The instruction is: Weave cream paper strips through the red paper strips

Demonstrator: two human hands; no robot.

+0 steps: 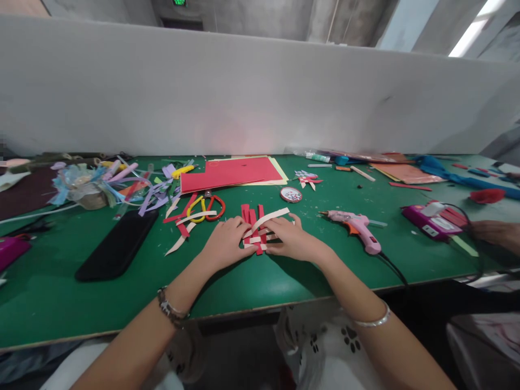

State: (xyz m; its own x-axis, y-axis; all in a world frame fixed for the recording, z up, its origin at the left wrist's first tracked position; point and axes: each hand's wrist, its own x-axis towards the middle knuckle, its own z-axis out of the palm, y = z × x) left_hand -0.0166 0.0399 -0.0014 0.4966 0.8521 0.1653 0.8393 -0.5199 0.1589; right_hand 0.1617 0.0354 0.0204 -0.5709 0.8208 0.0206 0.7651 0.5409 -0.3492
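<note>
In the middle of the green table lies a small weave of red paper strips [260,250] crossed with cream ones. My left hand [226,241] grips its left side, thumb near the lower edge and fingers bent over the strips. From the right, my right hand [292,238] holds the other side, thumb and fingers closing on the strip ends. A loose-ended cream paper strip [271,215] arches up over the weave toward the right hand. Part of the weave is hidden under the fingers.
Scissors [215,208] with yellow and red handles lie left of the hands among loose strips. Behind are red paper sheets [239,172] and a round pin box [291,194]. A pink glue gun [361,225] lies right, a black phone [117,246] left. Another person's hand [495,235] is far right.
</note>
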